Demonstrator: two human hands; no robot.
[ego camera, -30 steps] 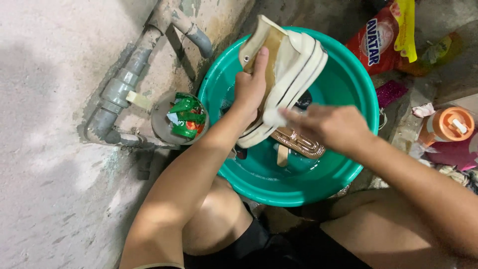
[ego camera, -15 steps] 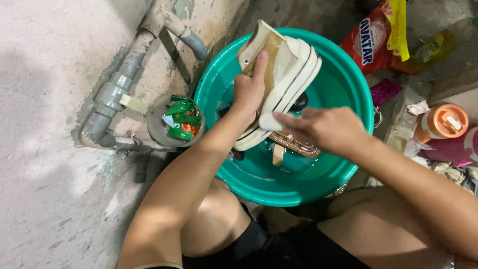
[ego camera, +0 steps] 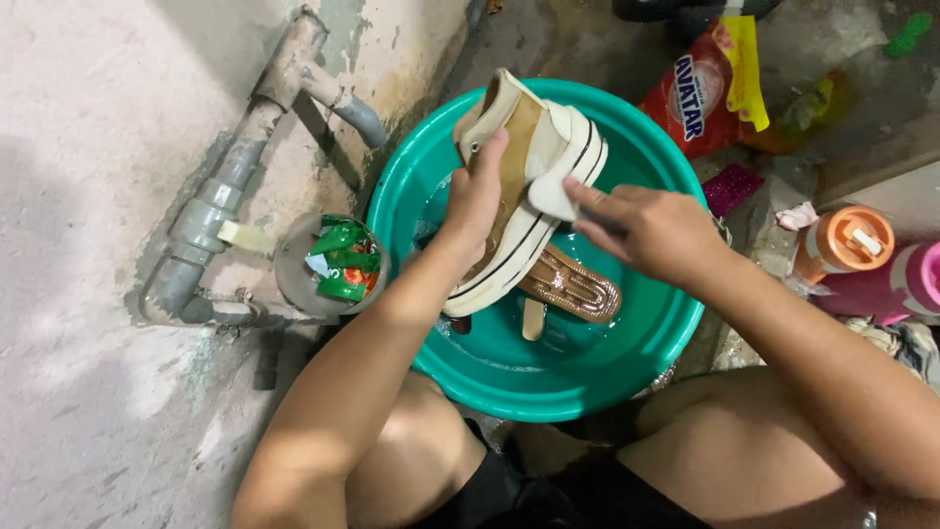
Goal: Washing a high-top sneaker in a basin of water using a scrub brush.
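The basin (ego camera: 587, 382) sits on the floor (ego camera: 88, 431), directly in front of the person's knees. The shoe (ego camera: 524, 186) is held above the basin, tilted, toe end toward the far rim. The left hand (ego camera: 477, 201) is on the shoe's left side; the right hand (ego camera: 651, 230) touches its right edge. Under the shoe, 1 sandal (ego camera: 573, 286) lies in the basin. Left of the basin, touching its rim, stands a small container (ego camera: 294, 279) with sachets (ego camera: 343, 263) in it. A pipe (ego camera: 220, 196) runs behind and left of that container. Behind the basin on the right lies a bag (ego camera: 700, 93). 2 bottles (ego camera: 842, 245) stand right of the basin, apart from it
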